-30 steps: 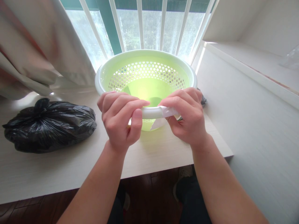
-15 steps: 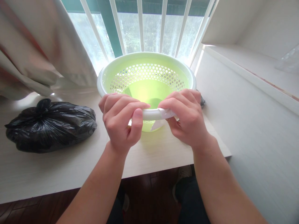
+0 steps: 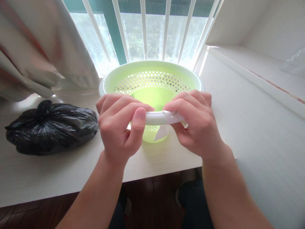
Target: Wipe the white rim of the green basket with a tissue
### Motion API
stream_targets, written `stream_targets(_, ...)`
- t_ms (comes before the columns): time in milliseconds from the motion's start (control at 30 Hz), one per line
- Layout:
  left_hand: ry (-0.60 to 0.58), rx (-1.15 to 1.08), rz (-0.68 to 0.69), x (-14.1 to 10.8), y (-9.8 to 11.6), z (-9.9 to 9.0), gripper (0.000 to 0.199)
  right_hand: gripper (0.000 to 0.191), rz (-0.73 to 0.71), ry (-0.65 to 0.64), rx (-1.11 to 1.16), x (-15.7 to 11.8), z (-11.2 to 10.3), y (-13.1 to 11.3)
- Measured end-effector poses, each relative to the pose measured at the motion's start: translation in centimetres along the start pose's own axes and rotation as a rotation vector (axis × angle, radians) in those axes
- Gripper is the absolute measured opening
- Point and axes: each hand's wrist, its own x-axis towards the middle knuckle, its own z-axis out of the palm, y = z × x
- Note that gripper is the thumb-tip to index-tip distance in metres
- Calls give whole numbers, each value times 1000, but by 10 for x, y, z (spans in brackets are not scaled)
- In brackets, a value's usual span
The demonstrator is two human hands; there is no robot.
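A light green plastic basket (image 3: 154, 95) with a white rim and rows of round holes is held above a pale ledge, its near rim toward me. My left hand (image 3: 121, 122) grips the near rim, thumb in front and fingers over the top. My right hand (image 3: 194, 119) is closed round the same rim further right, over a white paper-like piece (image 3: 163, 132) that wraps the rim and hangs down the basket's outer side. Between the two hands a short stretch of bare rim shows. The fingertips of my right hand are partly hidden.
A knotted black plastic bag (image 3: 52, 128) lies on the pale ledge (image 3: 95, 171) at the left, below a curtain (image 3: 40, 47). Behind the basket is a barred window (image 3: 154, 35). A white shelf unit (image 3: 257, 105) stands at the right, with something transparent on top.
Both hands and the near rim have come slightly closer to me, and the hands sit a bit wider apart. The basket's far rim appears lower, and more of the white piece shows.
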Motion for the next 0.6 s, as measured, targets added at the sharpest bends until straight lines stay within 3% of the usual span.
stream_targets(167,43,14,32,-6,-9,9,32,18,29,-80,-16,1,2,1)
stream_targets(400,136,-11,97,-10,-19,19,31,21,13,-31,-7,-2,7,4)
stream_targets(600,142,-17,108,-11,-23,22,32,22,-2,18,24,-4,9,7)
